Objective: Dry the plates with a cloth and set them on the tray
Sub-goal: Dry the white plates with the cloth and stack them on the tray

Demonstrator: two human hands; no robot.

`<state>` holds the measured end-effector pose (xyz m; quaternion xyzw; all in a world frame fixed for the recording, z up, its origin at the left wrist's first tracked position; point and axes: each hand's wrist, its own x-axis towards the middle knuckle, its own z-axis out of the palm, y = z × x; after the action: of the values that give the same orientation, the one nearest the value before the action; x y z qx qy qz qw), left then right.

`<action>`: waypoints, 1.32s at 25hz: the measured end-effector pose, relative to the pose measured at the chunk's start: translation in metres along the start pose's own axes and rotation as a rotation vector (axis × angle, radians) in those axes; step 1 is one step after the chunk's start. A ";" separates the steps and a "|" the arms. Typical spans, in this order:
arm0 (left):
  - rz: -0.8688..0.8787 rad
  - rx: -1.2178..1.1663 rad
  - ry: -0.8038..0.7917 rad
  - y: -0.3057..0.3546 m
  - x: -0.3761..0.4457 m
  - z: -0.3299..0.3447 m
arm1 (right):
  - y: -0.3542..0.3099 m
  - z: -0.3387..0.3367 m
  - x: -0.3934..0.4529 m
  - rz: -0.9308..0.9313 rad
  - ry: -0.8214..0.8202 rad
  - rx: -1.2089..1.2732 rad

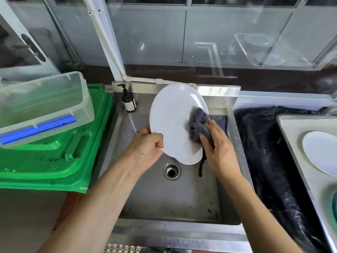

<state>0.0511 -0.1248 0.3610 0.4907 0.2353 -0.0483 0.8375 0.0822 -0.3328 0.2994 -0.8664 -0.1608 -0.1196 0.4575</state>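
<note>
Over the steel sink I hold a white oval plate (173, 121) tilted up on its edge. My left hand (145, 150) grips its lower left rim. My right hand (218, 148) presses a bunched grey cloth (200, 125) against the plate's right side; a dark strap of the cloth hangs down below the plate. A second white plate (321, 154) lies flat on the metal tray (291, 136) at the right edge, partly cut off by the frame.
The sink basin (173, 198) has a round drain (172, 171) below the plate. A brown pump bottle (128, 101) stands at its back left corner. A green crate (60, 152) with a clear plastic box (45, 106) sits left. Black plastic sheeting (264, 152) lies between sink and tray.
</note>
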 end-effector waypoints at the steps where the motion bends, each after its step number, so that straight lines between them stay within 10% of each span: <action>1: 0.004 0.000 0.019 0.001 0.002 0.002 | 0.000 0.006 -0.015 0.030 -0.021 0.016; 19: -0.158 -0.090 -0.026 0.007 -0.003 0.020 | -0.025 0.030 -0.039 -0.359 0.180 -0.246; 27: -0.068 0.125 0.022 0.004 0.017 -0.004 | -0.040 0.008 -0.021 0.419 0.264 0.662; 30: 0.059 0.310 0.172 -0.006 0.024 -0.014 | -0.040 -0.006 -0.016 0.565 0.217 0.994; 33: -0.030 0.082 0.000 -0.004 0.024 -0.019 | -0.040 -0.014 -0.012 0.597 0.097 1.160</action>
<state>0.0642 -0.1076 0.3394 0.5212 0.2405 -0.0703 0.8159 0.0549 -0.3249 0.3334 -0.4801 0.0692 0.0799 0.8708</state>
